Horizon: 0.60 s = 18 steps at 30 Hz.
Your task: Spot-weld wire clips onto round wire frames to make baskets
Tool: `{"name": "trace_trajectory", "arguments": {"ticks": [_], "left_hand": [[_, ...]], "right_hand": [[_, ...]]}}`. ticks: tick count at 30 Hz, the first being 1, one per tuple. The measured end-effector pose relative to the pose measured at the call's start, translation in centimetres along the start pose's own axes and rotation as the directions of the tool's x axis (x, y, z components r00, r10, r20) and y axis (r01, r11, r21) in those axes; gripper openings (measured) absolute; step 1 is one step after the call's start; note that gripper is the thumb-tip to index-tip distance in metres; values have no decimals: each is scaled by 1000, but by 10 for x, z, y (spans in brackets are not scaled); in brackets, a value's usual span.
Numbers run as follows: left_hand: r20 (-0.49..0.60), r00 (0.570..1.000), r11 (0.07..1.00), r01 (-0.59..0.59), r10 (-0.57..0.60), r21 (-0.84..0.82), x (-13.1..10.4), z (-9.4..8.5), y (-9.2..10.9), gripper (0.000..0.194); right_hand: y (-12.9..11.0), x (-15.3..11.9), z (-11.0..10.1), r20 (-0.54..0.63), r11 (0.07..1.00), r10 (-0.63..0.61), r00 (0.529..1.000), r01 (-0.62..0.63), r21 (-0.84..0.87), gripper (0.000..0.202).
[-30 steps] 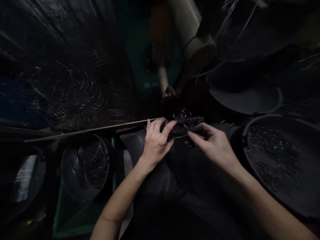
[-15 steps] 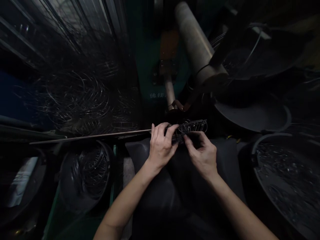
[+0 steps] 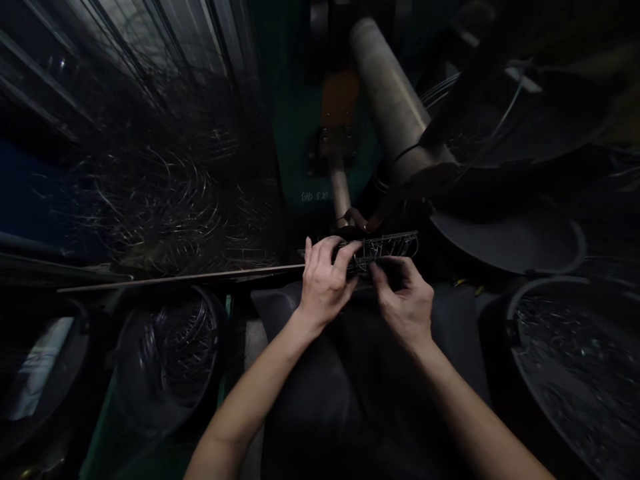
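A dark wire frame [image 3: 390, 247] lies across the middle, below the tip of the green machine's lower metal arm [image 3: 341, 193]. My left hand [image 3: 327, 283] is curled over the frame's left part, its fingers wrapped round it. At the frame's near edge, my right hand [image 3: 406, 300] pinches with thumb and fingers; shadow hides whether it grips the frame itself or a small part. The frame's right end sticks out beyond my fingers.
A thick metal cylinder [image 3: 395, 100] slants overhead. Tangled wire rings [image 3: 165, 200] lie at the left. Round tubs stand on both sides: one with wire rings [image 3: 120, 360], one with small metal pieces [image 3: 515, 313]. A thin strip [image 3: 200, 275] runs leftward from my left hand.
The frame's right end has risen slightly towards the machine's arm. Both hands keep nearly the same grip, and the whole view has shifted a little.
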<state>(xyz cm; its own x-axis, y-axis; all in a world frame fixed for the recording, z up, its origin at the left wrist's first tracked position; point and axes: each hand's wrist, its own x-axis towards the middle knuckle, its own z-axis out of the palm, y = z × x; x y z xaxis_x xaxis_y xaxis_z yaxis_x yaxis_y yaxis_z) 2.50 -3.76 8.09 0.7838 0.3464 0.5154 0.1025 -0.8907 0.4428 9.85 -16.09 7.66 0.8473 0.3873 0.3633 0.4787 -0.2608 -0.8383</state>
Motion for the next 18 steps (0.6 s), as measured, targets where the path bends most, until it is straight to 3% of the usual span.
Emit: {"name": "trace_trajectory", "arguments": {"ticks": [18], "left_hand": [[-33, 997, 997, -73, 74, 27, 12, 17, -22, 50]], "right_hand": [[21, 12, 12, 8, 999, -17, 1000, 17, 48, 21]]}}
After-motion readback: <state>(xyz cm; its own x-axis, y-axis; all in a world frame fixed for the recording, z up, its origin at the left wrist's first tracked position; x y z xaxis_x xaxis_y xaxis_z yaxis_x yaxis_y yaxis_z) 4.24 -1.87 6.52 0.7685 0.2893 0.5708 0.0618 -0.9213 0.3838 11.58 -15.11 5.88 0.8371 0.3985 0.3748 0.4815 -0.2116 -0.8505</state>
